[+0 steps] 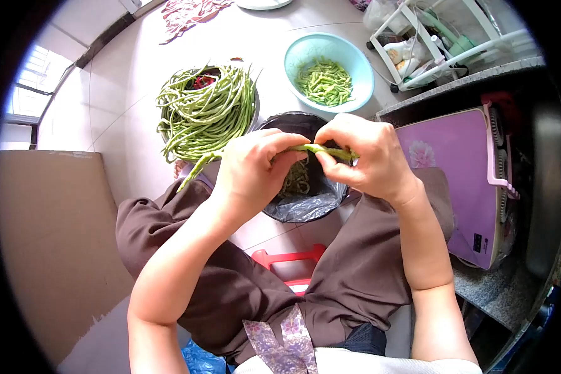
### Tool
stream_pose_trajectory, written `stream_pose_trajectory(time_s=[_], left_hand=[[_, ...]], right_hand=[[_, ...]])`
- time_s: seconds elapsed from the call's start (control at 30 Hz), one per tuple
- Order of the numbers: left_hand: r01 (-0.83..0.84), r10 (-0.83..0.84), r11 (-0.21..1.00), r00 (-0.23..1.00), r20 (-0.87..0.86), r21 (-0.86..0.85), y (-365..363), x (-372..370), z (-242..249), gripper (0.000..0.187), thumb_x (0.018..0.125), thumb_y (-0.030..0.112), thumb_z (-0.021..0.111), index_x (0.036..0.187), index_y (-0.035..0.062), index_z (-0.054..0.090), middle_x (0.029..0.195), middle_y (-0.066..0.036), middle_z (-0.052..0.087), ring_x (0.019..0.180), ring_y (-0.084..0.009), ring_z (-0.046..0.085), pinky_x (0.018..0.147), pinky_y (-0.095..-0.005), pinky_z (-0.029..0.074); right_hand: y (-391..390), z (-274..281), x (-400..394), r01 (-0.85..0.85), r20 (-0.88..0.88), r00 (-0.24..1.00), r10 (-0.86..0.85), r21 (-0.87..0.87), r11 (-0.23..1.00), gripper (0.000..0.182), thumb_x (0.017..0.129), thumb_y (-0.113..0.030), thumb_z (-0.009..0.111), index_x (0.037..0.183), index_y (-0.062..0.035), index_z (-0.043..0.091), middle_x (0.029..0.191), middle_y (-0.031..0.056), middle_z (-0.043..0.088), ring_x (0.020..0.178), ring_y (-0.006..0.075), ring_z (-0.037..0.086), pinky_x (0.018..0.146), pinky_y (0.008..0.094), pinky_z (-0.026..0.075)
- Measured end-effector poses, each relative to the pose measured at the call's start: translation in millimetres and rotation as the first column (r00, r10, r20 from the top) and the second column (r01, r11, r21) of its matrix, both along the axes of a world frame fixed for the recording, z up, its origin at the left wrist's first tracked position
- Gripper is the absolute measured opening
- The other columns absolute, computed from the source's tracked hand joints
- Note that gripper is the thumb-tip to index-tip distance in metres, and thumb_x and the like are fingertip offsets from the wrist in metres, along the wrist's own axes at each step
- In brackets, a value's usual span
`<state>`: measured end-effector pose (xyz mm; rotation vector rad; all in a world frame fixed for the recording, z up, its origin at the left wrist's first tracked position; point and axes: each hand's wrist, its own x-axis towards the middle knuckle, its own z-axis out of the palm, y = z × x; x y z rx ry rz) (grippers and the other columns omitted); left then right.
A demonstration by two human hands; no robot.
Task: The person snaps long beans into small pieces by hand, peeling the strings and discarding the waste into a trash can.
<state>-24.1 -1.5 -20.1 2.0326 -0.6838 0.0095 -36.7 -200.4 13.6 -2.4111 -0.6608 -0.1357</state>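
Observation:
Between my two hands stretches a long green bean (pixel 199 169), its loose end hanging out to the left past my left hand. My left hand (pixel 246 165) pinches the bean between thumb and fingers. Close by, my right hand (pixel 364 153) pinches the same bean, with a short end showing beyond the fingers. Below both hands stands a bin lined with a black bag (pixel 315 202), with bean scraps (pixel 296 179) inside. Ahead to the left is a large coiled heap of long beans (pixel 209 121). A light blue basin (pixel 293 56) ahead holds short bean pieces (pixel 325 83).
A white wheeled rack (pixel 442 62) with bottles stands at the upper right. Along the right side are a purple panel (pixel 445 181) and a stone ledge (pixel 498 296). Cardboard (pixel 53 230) stands at left. A red stool (pixel 287 257) shows between the legs. A cloth (pixel 190 17) lies on the floor.

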Motion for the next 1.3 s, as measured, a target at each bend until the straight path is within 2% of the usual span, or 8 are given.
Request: stream_pose_trajectory(time_s=[0.03,0.57,0.7,0.83,0.9,0.97,1.07,1.3], left_hand=[[0.000,0.000,1.000,1.000,0.001,0.000,-0.1,-0.2,-1.1,0.019,0.074,0.002,0.069,0.093,0.0039,0.068,0.073,-0.008,0.063,0.059,-0.0181,0.059,0.054,-0.0266,0.045],[0.034,-0.038,0.996,0.998,0.055,0.079,3.5,2.0,6.0,0.013,0.078,0.008,0.067,0.090,0.0036,0.067,0.071,-0.008,0.060,0.055,-0.0203,0.056,0.049,-0.0292,0.043],[0.056,-0.063,0.993,0.996,0.068,0.101,-0.4,-2.4,9.6,0.012,0.078,0.008,0.065,0.089,0.0039,0.065,0.071,-0.008,0.059,0.057,-0.0213,0.055,0.050,-0.0309,0.043],[0.034,-0.033,0.999,0.999,-0.034,0.038,-1.9,-0.6,9.1,0.011,0.078,0.011,0.065,0.086,0.0043,0.065,0.074,-0.010,0.062,0.065,-0.0273,0.061,0.058,-0.0340,0.048],[0.009,-0.016,0.999,0.989,-0.146,-0.044,-1.3,1.1,10.0,0.014,0.081,0.011,0.066,0.092,0.0016,0.066,0.076,-0.011,0.065,0.065,-0.0194,0.064,0.057,-0.0278,0.047],[-0.029,-0.053,0.980,0.915,-0.400,-0.197,-2.5,-0.4,12.9,0.016,0.086,0.011,0.063,0.095,-0.0011,0.066,0.077,-0.009,0.068,0.067,-0.0110,0.063,0.059,-0.0238,0.048],[-0.112,-0.175,0.901,0.791,-0.586,-0.419,-2.8,-1.9,6.1,0.019,0.089,0.012,0.061,0.099,-0.0037,0.065,0.081,-0.006,0.068,0.073,-0.0077,0.062,0.063,-0.0217,0.049],[-0.134,-0.259,0.864,0.709,-0.656,-0.485,0.9,-2.0,9.8,0.021,0.092,0.015,0.058,0.102,-0.0025,0.063,0.086,-0.007,0.067,0.075,-0.0077,0.060,0.071,-0.0204,0.049]], right_hand=[[3.2,-3.2,0.2,-0.002,0.056,0.998,0.003,-0.027,1.000,0.012,0.074,-0.020,0.065,0.079,-0.0094,0.060,0.067,0.0081,0.059,0.059,0.0259,0.060,0.052,0.0349,0.046],[-1.5,4.4,4.7,0.042,0.057,0.998,-0.040,-0.038,0.998,0.015,0.073,-0.023,0.066,0.076,-0.0103,0.059,0.068,0.0058,0.057,0.058,0.0251,0.058,0.052,0.0355,0.045],[7.6,-4.4,2.2,-0.058,0.119,0.990,0.078,-0.158,0.986,0.014,0.073,-0.022,0.064,0.074,-0.0110,0.056,0.067,0.0048,0.053,0.057,0.0241,0.058,0.049,0.0353,0.043],[17.6,-9.5,-0.6,0.017,0.113,0.994,-0.009,-0.078,0.997,0.012,0.072,-0.019,0.062,0.073,-0.0091,0.056,0.066,0.0062,0.053,0.058,0.0254,0.058,0.050,0.0355,0.043],[18.5,-21.2,0.5,0.110,0.077,0.989,-0.130,0.227,0.968,0.004,0.071,-0.005,0.056,0.073,-0.0017,0.056,0.065,0.0117,0.051,0.054,0.0237,0.052,0.051,0.0313,0.041],[18.6,-22.3,3.8,0.224,-0.132,0.974,-0.182,0.477,0.850,0.008,0.079,-0.005,0.053,0.073,-0.0002,0.055,0.064,0.0032,0.052,0.056,0.0107,0.047,0.052,0.0240,0.037],[23.9,-22.3,7.5,0.481,-0.502,0.863,-0.057,0.782,0.397,0.017,0.090,-0.016,0.048,0.088,-0.0012,0.057,0.064,-0.0014,0.049,0.053,0.0044,0.038,0.047,0.0193,0.028],[-7.5,-29.0,17.0,0.647,-0.577,0.754,0.316,0.736,-0.201,0.022,0.096,-0.023,0.048,0.100,-0.0039,0.059,0.069,-0.0017,0.052,0.052,0.0067,0.038,0.049,0.0217,0.031]])
